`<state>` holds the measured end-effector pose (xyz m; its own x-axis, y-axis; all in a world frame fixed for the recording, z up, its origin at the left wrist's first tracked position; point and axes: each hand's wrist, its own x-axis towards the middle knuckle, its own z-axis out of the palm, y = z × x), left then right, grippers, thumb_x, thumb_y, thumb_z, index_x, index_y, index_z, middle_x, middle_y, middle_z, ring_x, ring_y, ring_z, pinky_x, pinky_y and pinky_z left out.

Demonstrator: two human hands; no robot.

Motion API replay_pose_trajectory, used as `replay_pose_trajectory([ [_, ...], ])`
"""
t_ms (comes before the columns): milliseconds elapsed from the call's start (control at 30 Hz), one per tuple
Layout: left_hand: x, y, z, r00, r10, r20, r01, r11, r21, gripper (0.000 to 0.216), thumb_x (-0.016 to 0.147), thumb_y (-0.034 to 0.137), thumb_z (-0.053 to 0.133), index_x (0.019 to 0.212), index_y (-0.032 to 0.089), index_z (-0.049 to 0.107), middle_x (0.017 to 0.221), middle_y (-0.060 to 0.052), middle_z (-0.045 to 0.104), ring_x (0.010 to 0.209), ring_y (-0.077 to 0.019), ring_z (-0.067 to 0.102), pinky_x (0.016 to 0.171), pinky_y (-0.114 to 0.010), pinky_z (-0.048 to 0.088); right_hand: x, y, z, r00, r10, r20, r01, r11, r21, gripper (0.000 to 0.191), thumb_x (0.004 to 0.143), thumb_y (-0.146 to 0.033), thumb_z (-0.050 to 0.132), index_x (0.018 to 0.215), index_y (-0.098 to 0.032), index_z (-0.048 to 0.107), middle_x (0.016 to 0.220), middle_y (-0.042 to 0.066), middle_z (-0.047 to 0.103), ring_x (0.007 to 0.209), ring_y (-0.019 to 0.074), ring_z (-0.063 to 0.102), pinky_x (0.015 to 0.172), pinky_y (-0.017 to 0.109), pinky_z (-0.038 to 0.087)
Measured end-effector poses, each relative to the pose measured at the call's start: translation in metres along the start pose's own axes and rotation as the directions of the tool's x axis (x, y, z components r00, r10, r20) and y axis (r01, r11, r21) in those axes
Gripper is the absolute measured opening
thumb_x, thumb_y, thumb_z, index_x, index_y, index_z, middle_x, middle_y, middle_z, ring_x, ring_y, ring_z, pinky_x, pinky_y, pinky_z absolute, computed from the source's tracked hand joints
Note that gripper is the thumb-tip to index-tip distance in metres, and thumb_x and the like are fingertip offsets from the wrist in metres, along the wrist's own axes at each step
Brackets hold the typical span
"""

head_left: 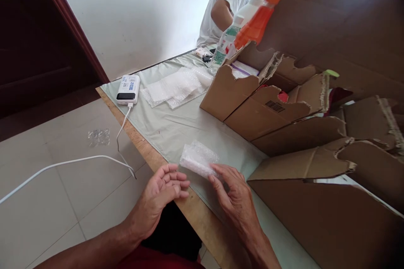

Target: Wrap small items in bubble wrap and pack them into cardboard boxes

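A small folded piece of bubble wrap (196, 159) lies tilted near the table's front edge. At its right end, my right hand (232, 189) has the thumb and fingertips closed on it. My left hand (164, 187) is just to the left, over the wooden edge, palm turned inward. Its fingers are loosely bent and apart, and it holds nothing. Farther back on the cloth, several flat bubble-wrap sheets (176, 86) overlap one another.
Cardboard bins (233, 90) line the right side. A white power bank (128, 89) sits at the left corner, its cable (123, 126) hanging over the edge. Behind the bins stand a clear bottle (222, 48) and an orange bottle (255, 21). A person in a white shirt (210, 19) is beyond.
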<state>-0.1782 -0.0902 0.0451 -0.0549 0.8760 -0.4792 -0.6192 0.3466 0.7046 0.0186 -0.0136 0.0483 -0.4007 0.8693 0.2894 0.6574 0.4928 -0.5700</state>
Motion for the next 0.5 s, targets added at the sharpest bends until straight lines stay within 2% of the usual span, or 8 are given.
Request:
replay_pose_trajectory([
  [100, -0.001, -0.005, 0.004, 0.992, -0.071, 0.107, 0.075, 0.997, -0.031, 0.053, 0.072, 0.028, 0.086, 0.119, 0.018, 0.064, 0.124, -0.014, 0.067, 0.12, -0.029, 0.062, 0.106, -0.046, 0.048, -0.004, -0.008, -0.002, 0.998, 0.065, 0.023, -0.067, 0.994, 0.086, 0.024, 0.098, -0.035, 0.056, 0.111, -0.025, 0.073, 0.104, 0.007, 0.077, 0.098, 0.0245, 0.071, 0.088, 0.04, 0.054],
  [200, 0.003, -0.007, 0.011, 0.975, 0.0, 0.223, 0.03, 0.991, -0.131, 0.048, 0.072, 0.027, 0.085, 0.116, 0.018, 0.068, 0.126, -0.012, 0.068, 0.127, -0.0295, 0.058, 0.114, -0.046, 0.04, -0.008, -0.021, -0.008, 0.99, 0.106, 0.096, -0.12, 0.981, 0.15, 0.023, 0.097, -0.037, 0.057, 0.108, -0.027, 0.075, 0.104, 0.006, 0.077, 0.099, 0.0246, 0.069, 0.087, 0.039, 0.055],
  [267, 0.007, -0.009, 0.015, 0.964, 0.043, 0.263, 0.009, 0.981, -0.193, 0.042, 0.074, 0.028, 0.083, 0.112, 0.018, 0.07, 0.118, -0.009, 0.071, 0.123, -0.0293, 0.06, 0.112, -0.045, 0.041, -0.01, -0.03, -0.012, 0.983, 0.116, 0.139, -0.14, 0.975, 0.174, 0.022, 0.097, -0.037, 0.057, 0.105, -0.029, 0.076, 0.103, 0.005, 0.076, 0.099, 0.0246, 0.068, 0.084, 0.038, 0.056],
  [367, 0.01, -0.014, 0.018, 0.964, 0.075, 0.257, -0.006, 0.965, -0.26, 0.045, 0.074, 0.028, 0.082, 0.116, 0.021, 0.069, 0.116, -0.007, 0.072, 0.118, -0.0281, 0.064, 0.105, -0.042, 0.047, -0.012, -0.036, -0.015, 0.981, 0.101, 0.164, -0.132, 0.973, 0.19, 0.021, 0.096, -0.035, 0.056, 0.096, -0.029, 0.076, 0.102, 0.006, 0.074, 0.1, 0.0247, 0.067, 0.086, 0.039, 0.055],
  [433, 0.011, -0.016, 0.018, 0.969, 0.093, 0.23, -0.023, 0.957, -0.289, 0.051, 0.072, 0.027, 0.084, 0.12, 0.022, 0.068, 0.117, -0.005, 0.072, 0.116, -0.0264, 0.065, 0.101, -0.039, 0.049, -0.013, -0.035, -0.014, 0.986, 0.097, 0.133, -0.119, 0.977, 0.176, 0.021, 0.095, -0.035, 0.057, 0.09, -0.028, 0.076, 0.107, 0.007, 0.073, 0.104, 0.0261, 0.066, 0.089, 0.042, 0.055],
  [500, 0.012, -0.017, 0.018, 0.974, 0.093, 0.208, -0.027, 0.954, -0.3, 0.053, 0.072, 0.025, 0.085, 0.122, 0.024, 0.067, 0.113, -0.004, 0.073, 0.11, -0.024, 0.067, 0.097, -0.036, 0.051, -0.015, -0.031, -0.012, 0.989, 0.126, 0.08, -0.138, 0.977, 0.165, 0.018, 0.093, -0.036, 0.059, 0.094, -0.029, 0.075, 0.118, 0.008, 0.07, 0.112, 0.0283, 0.064, 0.092, 0.045, 0.055],
])
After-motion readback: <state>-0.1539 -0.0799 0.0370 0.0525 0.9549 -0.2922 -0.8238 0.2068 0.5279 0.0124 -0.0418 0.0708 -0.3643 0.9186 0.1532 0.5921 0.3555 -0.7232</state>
